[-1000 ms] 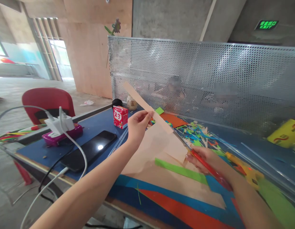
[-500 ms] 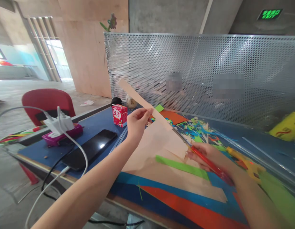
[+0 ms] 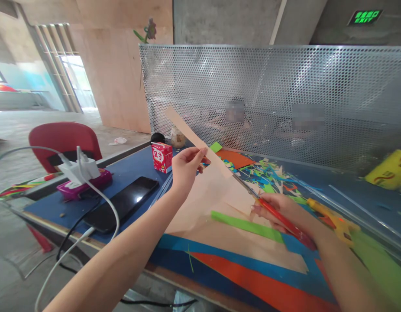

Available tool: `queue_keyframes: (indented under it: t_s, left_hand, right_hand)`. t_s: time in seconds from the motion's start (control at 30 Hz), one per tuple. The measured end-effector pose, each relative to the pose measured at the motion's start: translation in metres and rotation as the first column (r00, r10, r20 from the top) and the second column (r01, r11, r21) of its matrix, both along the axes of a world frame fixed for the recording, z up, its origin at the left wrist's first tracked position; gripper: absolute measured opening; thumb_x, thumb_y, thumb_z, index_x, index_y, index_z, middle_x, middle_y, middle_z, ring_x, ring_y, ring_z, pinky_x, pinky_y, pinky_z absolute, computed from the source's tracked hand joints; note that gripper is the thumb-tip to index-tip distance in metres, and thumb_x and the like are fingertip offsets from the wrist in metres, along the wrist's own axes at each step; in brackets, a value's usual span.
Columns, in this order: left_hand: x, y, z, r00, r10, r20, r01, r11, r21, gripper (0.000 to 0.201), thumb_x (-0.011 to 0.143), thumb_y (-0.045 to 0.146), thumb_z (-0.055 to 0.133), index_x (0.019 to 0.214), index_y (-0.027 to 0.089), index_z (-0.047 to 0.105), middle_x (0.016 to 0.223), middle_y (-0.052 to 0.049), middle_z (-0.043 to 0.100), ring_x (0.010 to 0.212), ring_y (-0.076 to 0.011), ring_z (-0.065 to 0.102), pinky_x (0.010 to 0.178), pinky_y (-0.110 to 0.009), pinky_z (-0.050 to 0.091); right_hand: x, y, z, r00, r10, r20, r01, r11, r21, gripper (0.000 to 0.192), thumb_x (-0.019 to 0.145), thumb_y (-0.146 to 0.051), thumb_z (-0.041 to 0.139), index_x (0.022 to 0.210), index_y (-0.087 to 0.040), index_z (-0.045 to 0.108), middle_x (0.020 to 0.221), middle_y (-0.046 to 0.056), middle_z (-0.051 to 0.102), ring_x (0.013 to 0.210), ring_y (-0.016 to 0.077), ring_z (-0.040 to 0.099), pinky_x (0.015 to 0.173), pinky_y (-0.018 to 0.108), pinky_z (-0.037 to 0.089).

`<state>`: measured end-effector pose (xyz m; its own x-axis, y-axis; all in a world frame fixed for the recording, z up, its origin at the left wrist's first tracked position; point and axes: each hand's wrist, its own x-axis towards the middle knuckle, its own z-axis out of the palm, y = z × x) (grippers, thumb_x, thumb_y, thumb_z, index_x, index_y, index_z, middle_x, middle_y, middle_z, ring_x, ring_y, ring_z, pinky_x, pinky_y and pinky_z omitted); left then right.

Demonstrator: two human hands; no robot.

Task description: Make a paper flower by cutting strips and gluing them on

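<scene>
Very little had changed in the last second: your view had dipped and turned slightly, while the beige paper strip (image 3: pixel 187 131) stayed raised, sloping from up and left of your left hand (image 3: pixel 186 168) down toward your right. You had it pinched between thumb and forefinger near its middle. Your right hand (image 3: pixel 286 207) kept its grip on the red-handled scissors (image 3: pixel 280 217), blades pointing up and left toward the strip's lower end. With both hands nearly steady, the strip and blades stayed lined up closely; I'd judge the work was at a slow or held point of cutting.

Whether the blade tips touched the strip, lay just beside it or had its edge between them, I cannot tell. Your left hand's other fingers were partly hidden behind the strip, and how your right-hand fingers sat in the handle loops was covered by the handles and hard to read. Below both hands, the large beige sheet (image 3: pixel 200 197) was partly covered by your left hand and by a green strip (image 3: pixel 246 225) lying near your right. Your forearms ran out of view at the bottom, as did the orange sheet (image 3: pixel 249 279) nearest you. Beyond your hands, the perforated metal screen (image 3: pixel 268 82) blurred whoever was behind it.
</scene>
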<state>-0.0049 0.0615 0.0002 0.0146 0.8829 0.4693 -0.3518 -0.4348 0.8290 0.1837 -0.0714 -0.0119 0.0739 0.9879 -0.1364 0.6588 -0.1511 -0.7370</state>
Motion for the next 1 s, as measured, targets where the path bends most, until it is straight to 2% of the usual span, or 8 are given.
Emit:
queue_keyframes:
  t_s: [0.37, 0.73, 1.0]
  left_hand:
    - [0.0011, -0.0018, -0.0004, 1.0, -0.026, 0.008, 0.026, 1.0, -0.001, 0.017, 0.064, 0.028, 0.066, 0.07, 0.012, 0.063, 0.056, -0.002, 0.06, 0.048, -0.0092, 0.056, 0.033, -0.017, 0.032]
    - [0.0022, -0.0029, 0.0009, 0.999, -0.037, 0.003, 0.037, 0.999, -0.025, 0.017, 0.063, 0.028, 0.067, 0.069, 0.013, 0.062, 0.056, -0.001, 0.059, 0.047, -0.009, 0.056, 0.035, -0.017, 0.032]
    - [0.0029, -0.0007, -0.0022, 0.999, -0.035, -0.016, 0.035, 0.999, -0.013, 0.018, 0.064, 0.029, 0.066, 0.071, 0.013, 0.062, 0.056, -0.001, 0.059, 0.049, -0.0093, 0.057, 0.036, -0.017, 0.034]
  right_hand:
    - [-0.0026, 0.0019, 0.0004, 0.997, -0.014, -0.071, 0.015, 1.0, 0.018, 0.04, 0.068, -0.059, 0.052, 0.062, -0.022, 0.039, 0.038, -0.01, 0.023, 0.032, 0.007, 0.029, 0.033, 0.022, 0.021]
    - [0.0029, 0.0022, -0.005, 1.0, -0.002, 0.027, 0.001, 0.999, 0.038, 0.04, 0.073, -0.058, 0.05, 0.062, -0.021, 0.04, 0.044, -0.008, 0.032, 0.032, 0.0052, 0.031, 0.033, 0.021, 0.021]
    - [0.0015, 0.0038, -0.0008, 0.999, -0.013, 0.052, 0.012, 1.0, 0.017, 0.038, 0.072, -0.056, 0.051, 0.059, -0.021, 0.041, 0.039, -0.008, 0.029, 0.03, 0.0061, 0.029, 0.032, 0.022, 0.021]
